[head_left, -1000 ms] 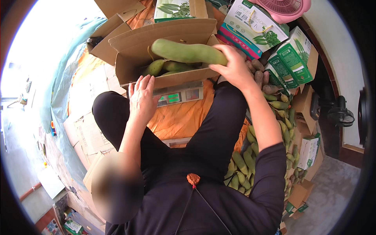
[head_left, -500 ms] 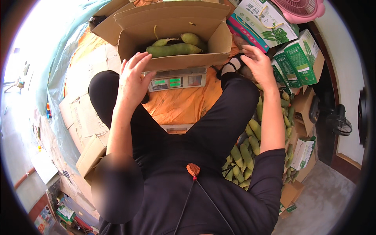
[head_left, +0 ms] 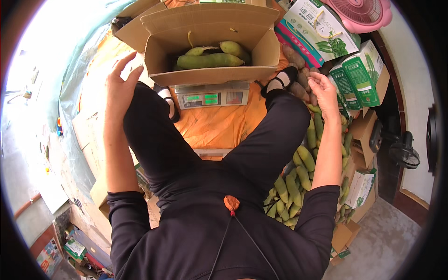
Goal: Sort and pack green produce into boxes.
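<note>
An open cardboard box (head_left: 210, 74) sits on a digital weighing scale (head_left: 190, 99) with lit green displays. Several long green radishes (head_left: 210, 60) lie inside it, one across the front and others behind. My left hand (head_left: 119, 88) is raised over my left knee, left of the box, empty with thumb and fingers apart. To the right of the box, my right hand (head_left: 325, 93) hovers over the edge of a radish pile (head_left: 291, 186), fingers loosely bent and apart, holding nothing. Neither hand touches the box.
Orange sheeting (head_left: 210, 130) covers the floor under the scale. Reddish-brown tubers (head_left: 298, 91) lie beside my right shoe (head_left: 282, 79). Printed cartons (head_left: 357, 77) and a pink fan (head_left: 361, 14) stand far right; a black fan (head_left: 404, 151) is farther right. Another open box (head_left: 135, 25) stands at back left.
My left hand has moved left, away from the box's front left corner. My right hand has shifted right and slightly nearer to me. The box and its radishes look the same.
</note>
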Action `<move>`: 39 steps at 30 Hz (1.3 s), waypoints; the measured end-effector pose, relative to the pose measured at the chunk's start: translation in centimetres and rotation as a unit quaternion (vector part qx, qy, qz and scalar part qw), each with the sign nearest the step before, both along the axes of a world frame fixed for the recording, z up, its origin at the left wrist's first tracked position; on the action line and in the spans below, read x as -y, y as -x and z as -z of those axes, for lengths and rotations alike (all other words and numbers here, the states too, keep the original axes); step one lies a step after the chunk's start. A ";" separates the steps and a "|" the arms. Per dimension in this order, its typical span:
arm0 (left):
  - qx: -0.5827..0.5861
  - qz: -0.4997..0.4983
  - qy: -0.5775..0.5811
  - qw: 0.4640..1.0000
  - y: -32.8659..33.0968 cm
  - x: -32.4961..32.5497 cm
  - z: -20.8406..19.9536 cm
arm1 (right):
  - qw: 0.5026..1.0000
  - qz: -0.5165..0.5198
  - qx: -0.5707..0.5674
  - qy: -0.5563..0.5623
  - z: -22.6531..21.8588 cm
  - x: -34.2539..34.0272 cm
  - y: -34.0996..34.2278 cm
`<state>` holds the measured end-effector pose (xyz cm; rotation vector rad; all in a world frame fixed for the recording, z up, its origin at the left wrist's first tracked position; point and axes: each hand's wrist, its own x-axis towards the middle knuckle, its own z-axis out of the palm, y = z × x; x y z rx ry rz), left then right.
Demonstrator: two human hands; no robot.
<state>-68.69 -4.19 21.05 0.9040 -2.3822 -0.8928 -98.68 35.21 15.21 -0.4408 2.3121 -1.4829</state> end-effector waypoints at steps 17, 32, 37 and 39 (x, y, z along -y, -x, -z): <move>0.386 0.114 -0.100 0.910 6.8 10.9 7.1 | 0.921 -0.168 -0.101 -0.335 0.9 13.2 4.8; 0.373 0.060 -0.092 0.922 7.3 12.5 10.3 | 0.921 -0.159 -0.111 -0.338 3.3 15.6 6.4; 0.311 0.022 -0.064 0.948 4.9 15.8 13.6 | 0.932 -0.168 -0.096 -0.307 0.5 18.7 6.2; 0.259 0.018 -0.089 0.962 2.8 17.9 15.1 | 0.942 -0.191 -0.091 -0.259 -1.0 21.1 5.2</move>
